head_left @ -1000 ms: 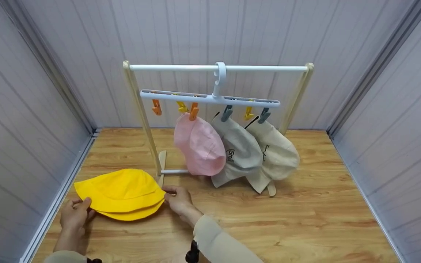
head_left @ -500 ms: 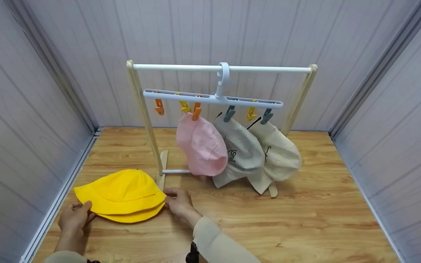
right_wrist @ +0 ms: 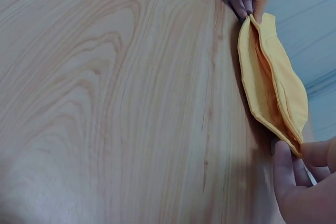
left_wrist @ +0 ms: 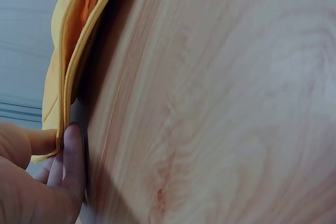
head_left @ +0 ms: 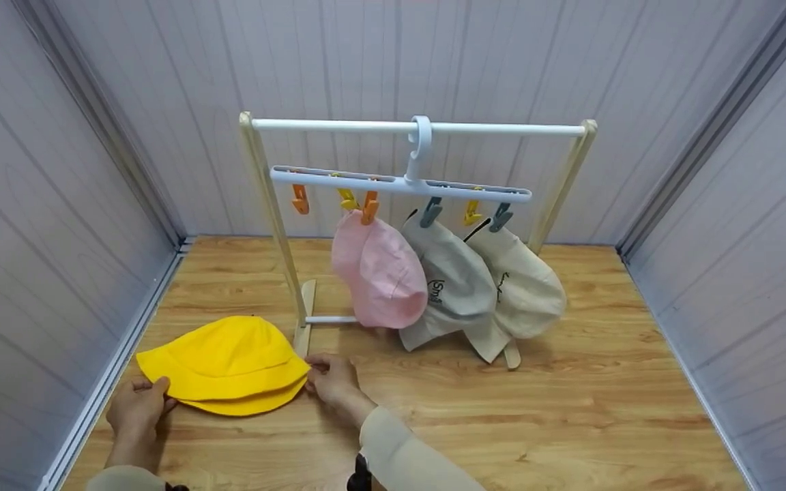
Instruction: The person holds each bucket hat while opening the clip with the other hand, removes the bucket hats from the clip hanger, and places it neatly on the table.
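Observation:
A yellow bucket hat (head_left: pixel 229 361), folded flat with its two brim layers facing the person, lies low over the floorboards at the left in the head view. My left hand (head_left: pixel 137 409) pinches the left corner of its brim between thumb and fingers. At the opposite corner, my right hand (head_left: pixel 335 382) pinches the brim the same way. In the left wrist view, thumb and fingers (left_wrist: pixel 72 145) close on both layers of the hat edge. The right wrist view shows the hat's opening (right_wrist: pixel 268 87) parted slightly between the two hands.
Behind the hat stands a wooden rack with a white rod (head_left: pixel 338 125). From it hangs a pale hanger (head_left: pixel 338 181) with several coloured clips. Clipped there are a pink hat (head_left: pixel 383 273), a grey hat (head_left: pixel 451 279) and a cream hat (head_left: pixel 529 286). Panel walls (head_left: pixel 45 239) enclose the wood-grain surface.
The head view has shifted slightly, so the rack appears a little further right. Both hands keep their pinch on the yellow bucket hat, which stays nearly in place.

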`<action>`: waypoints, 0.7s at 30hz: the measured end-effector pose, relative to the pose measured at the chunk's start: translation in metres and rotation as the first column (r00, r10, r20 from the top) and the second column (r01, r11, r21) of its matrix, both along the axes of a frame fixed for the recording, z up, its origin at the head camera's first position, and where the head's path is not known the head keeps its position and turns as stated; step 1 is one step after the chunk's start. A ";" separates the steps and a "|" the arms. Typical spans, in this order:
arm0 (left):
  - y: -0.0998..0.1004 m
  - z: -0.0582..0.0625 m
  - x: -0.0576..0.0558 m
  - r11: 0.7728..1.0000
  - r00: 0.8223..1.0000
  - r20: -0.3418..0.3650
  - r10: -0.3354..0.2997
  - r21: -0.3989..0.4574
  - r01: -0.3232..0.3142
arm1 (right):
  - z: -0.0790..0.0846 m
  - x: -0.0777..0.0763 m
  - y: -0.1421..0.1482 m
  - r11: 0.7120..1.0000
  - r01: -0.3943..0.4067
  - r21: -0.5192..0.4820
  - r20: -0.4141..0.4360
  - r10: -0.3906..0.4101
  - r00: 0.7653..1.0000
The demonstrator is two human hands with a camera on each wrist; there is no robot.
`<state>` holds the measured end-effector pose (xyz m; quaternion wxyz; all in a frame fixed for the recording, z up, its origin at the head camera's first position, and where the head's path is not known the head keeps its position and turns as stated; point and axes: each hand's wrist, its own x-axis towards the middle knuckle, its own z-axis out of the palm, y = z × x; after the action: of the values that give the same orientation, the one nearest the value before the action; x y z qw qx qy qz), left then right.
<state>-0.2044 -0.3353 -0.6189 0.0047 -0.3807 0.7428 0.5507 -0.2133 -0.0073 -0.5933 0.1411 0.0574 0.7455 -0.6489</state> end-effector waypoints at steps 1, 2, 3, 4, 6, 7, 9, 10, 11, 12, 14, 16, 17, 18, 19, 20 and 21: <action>0.000 0.000 0.000 1.000 1.000 -0.006 0.003 -0.004 -0.003 | -0.001 -0.001 0.000 1.000 -0.001 -0.009 0.009 0.001 1.000; 0.000 -0.001 0.000 1.000 1.000 -0.008 0.004 -0.008 -0.004 | -0.001 -0.001 0.000 1.000 -0.003 -0.012 0.017 0.003 1.000; 0.000 -0.001 0.000 1.000 1.000 -0.007 0.007 -0.010 -0.007 | -0.002 -0.002 0.000 1.000 -0.006 -0.016 0.026 0.007 1.000; 0.000 -0.002 0.000 1.000 1.000 -0.004 0.010 -0.014 -0.010 | -0.002 -0.003 0.000 1.000 -0.008 -0.019 0.035 0.009 0.999; 0.001 -0.002 0.000 1.000 1.000 0.006 0.017 -0.025 -0.017 | -0.003 -0.004 0.000 1.000 -0.018 -0.024 0.047 0.019 0.999; 0.001 -0.001 0.000 0.999 1.000 0.015 0.019 -0.032 -0.019 | -0.004 -0.004 0.000 0.999 -0.023 -0.027 0.049 0.024 0.998; 0.002 -0.001 0.000 0.999 0.999 0.030 0.016 -0.048 -0.015 | -0.004 -0.005 0.000 0.999 -0.039 -0.029 0.046 0.040 0.998; 0.002 -0.001 0.000 0.998 0.999 0.035 0.013 -0.055 -0.011 | -0.005 -0.005 0.000 0.998 -0.047 -0.031 0.045 0.048 0.998; 0.002 0.000 0.000 0.998 0.999 0.038 0.008 -0.066 -0.006 | -0.004 -0.005 0.000 0.998 -0.057 -0.034 0.043 0.059 0.997; 0.002 0.000 0.000 0.997 0.999 0.039 0.005 -0.075 -0.002 | -0.005 -0.005 0.001 0.997 -0.068 -0.036 0.042 0.070 0.997; 0.002 0.000 0.000 0.997 0.999 0.040 0.000 -0.077 0.003 | -0.004 -0.005 0.002 0.995 -0.094 -0.027 0.044 0.095 0.995; 0.001 0.001 -0.001 0.997 0.999 0.041 -0.001 -0.074 0.004 | -0.003 -0.005 0.003 0.993 -0.115 -0.026 0.064 0.116 0.991; 0.000 0.001 -0.001 0.997 0.999 0.045 -0.001 -0.075 0.004 | -0.003 -0.005 0.003 0.992 -0.127 -0.024 0.073 0.128 0.989; -0.001 0.001 -0.001 0.997 0.999 0.044 -0.002 -0.071 0.005 | -0.002 -0.005 0.004 0.990 -0.137 -0.024 0.079 0.139 0.987; -0.001 0.001 -0.001 0.998 0.999 0.047 -0.001 -0.069 0.005 | -0.002 -0.005 0.004 0.989 -0.149 -0.023 0.079 0.151 0.985; -0.002 0.001 -0.001 0.998 0.999 0.050 0.000 -0.069 0.004 | -0.001 -0.005 0.004 0.987 -0.157 -0.032 0.080 0.159 0.984; -0.003 0.001 -0.002 0.997 0.999 0.054 0.002 -0.072 0.002 | -0.001 -0.005 0.004 0.986 -0.163 -0.042 0.080 0.166 0.983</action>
<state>-0.2059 -0.3379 -0.6181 0.0112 -0.3953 0.7619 0.5130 -0.2180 -0.0038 -0.5943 0.2261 0.0199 0.7297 -0.6450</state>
